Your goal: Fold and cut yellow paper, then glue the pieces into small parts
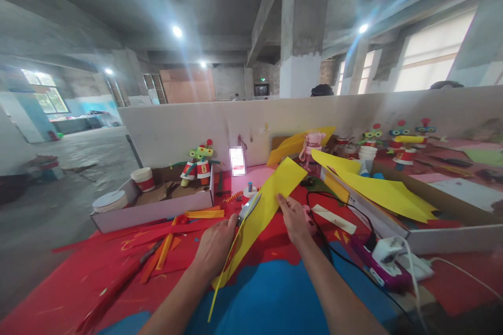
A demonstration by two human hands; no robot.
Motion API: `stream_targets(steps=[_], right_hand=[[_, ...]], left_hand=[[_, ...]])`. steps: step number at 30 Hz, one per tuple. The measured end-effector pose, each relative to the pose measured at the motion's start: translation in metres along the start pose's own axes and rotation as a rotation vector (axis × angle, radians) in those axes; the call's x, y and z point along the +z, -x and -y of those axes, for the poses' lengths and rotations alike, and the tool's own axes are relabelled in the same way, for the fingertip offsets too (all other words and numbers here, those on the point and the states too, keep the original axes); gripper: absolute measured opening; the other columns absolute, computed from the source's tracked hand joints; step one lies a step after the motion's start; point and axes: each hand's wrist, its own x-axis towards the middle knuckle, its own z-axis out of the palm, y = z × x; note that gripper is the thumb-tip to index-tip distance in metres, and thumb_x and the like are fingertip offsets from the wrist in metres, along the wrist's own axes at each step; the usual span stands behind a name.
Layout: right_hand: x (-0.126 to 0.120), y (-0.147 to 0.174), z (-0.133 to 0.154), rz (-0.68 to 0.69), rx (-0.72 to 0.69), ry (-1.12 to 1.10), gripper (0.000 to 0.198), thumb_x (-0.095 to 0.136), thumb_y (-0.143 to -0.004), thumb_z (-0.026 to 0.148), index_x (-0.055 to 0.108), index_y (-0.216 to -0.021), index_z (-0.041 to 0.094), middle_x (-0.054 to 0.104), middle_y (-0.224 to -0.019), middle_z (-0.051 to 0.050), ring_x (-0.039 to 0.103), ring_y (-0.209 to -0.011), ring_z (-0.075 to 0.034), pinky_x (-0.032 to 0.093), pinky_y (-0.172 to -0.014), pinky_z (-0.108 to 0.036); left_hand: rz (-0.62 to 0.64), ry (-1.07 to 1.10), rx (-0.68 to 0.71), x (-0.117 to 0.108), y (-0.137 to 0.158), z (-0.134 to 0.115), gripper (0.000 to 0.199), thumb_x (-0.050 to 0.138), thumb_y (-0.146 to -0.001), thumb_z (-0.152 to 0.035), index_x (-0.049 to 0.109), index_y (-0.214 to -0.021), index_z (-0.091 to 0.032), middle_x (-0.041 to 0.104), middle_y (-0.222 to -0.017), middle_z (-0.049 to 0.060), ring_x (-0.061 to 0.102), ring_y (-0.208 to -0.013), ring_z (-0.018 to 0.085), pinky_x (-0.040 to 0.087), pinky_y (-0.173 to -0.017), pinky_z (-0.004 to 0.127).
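Observation:
My left hand (217, 243) is closed round a pair of scissors (249, 209), their blades pointing up and away from me along the left edge of a yellow sheet (261, 209). A thin yellow strip (214, 298) hangs down from that edge, below my left hand. My right hand (294, 217) grips the sheet at its right edge, thumb and fingers pinched on it. The sheet is tilted above the red and blue table covering. Most of the scissor handles are hidden in my left hand.
A shallow box (157, 208) with paper cups is at left, beside small red-and-green robot figures (202, 165). At right, another box (451, 238) holds yellow sheets. A black cable (349, 256) runs to a purple power strip (383, 269). Orange strips (167, 243) lie left; a white partition (188, 125) stands behind.

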Motion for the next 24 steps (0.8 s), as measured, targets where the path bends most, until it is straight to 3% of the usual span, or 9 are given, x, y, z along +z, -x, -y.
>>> stream_targets(steps=[3,9,15,24], right_hand=[[0.0,-0.001,-0.001,0.011,0.007,-0.007,0.047,0.058,-0.074,0.064,0.067,-0.074,0.018,0.068,-0.066,-0.004,0.061,-0.072,-0.024,0.045,-0.063,-0.031],[-0.002,-0.004,-0.006,-0.021,-0.013,0.044,0.05,0.057,-0.073,0.066,0.069,-0.074,0.018,0.066,-0.06,-0.004,0.06,-0.07,-0.024,0.045,-0.061,-0.032],[0.002,0.0,-0.008,-0.044,-0.039,0.093,0.047,0.058,-0.073,0.064,0.057,-0.06,0.02,0.056,-0.055,0.001,0.049,-0.058,-0.017,0.039,-0.054,-0.027],[0.011,0.007,-0.004,0.041,-0.026,0.07,0.049,0.056,-0.074,0.065,0.052,-0.06,0.018,0.049,-0.054,0.002,0.042,-0.057,-0.014,0.036,-0.054,-0.026]], left_hand=[[0.008,0.007,-0.011,-0.001,0.0,-0.002,0.028,0.037,-0.092,-0.018,0.042,-0.119,-0.021,0.066,-0.096,0.009,0.066,-0.09,0.024,0.047,-0.068,0.031],[0.054,0.028,-0.017,-0.005,0.002,-0.003,0.027,0.036,-0.092,-0.019,0.04,-0.119,-0.02,0.066,-0.094,0.009,0.067,-0.089,0.026,0.046,-0.067,0.032],[-0.004,0.066,-0.005,0.0,0.001,0.001,0.026,0.034,-0.093,-0.023,0.041,-0.118,-0.022,0.065,-0.098,0.008,0.065,-0.091,0.023,0.045,-0.069,0.03],[-0.044,0.084,-0.019,0.002,-0.001,0.001,0.025,0.038,-0.093,-0.026,0.043,-0.116,-0.021,0.067,-0.098,0.009,0.066,-0.09,0.024,0.046,-0.068,0.03]])
